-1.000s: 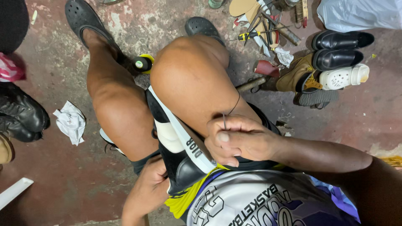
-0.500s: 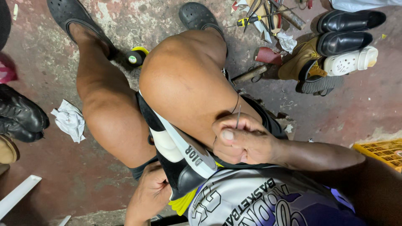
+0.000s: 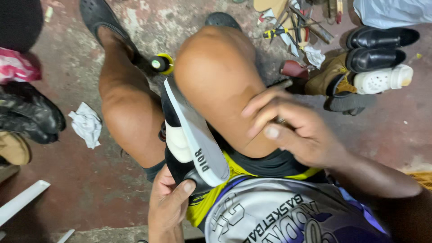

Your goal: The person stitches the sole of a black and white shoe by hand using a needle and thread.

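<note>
I sit with bare knees apart over a stained red floor. A black-and-white shoe (image 3: 191, 135) lies sole-up between my thighs. My left hand (image 3: 168, 204) grips its heel end from below, thumb on the black upper. My right hand (image 3: 292, 128) hovers over my right thigh, fingers pinched together on what looks like a thin needle or thread; the item is too small and blurred to name. A small yellow-and-black spool-like object (image 3: 161, 63) sits on the floor between my legs.
Black dress shoes (image 3: 378, 47), a white perforated clog (image 3: 382, 79) and a tan boot (image 3: 333, 74) lie at right near scattered hand tools (image 3: 292, 27). Black boots (image 3: 27, 114) and a crumpled white cloth (image 3: 86, 123) lie at left. A white strip (image 3: 22, 200) lies bottom left.
My right hand has lifted off my thigh and moved right and up, fingers now pinched. The shoe has tilted so more of its pale sole shows. The view has shifted closer.
</note>
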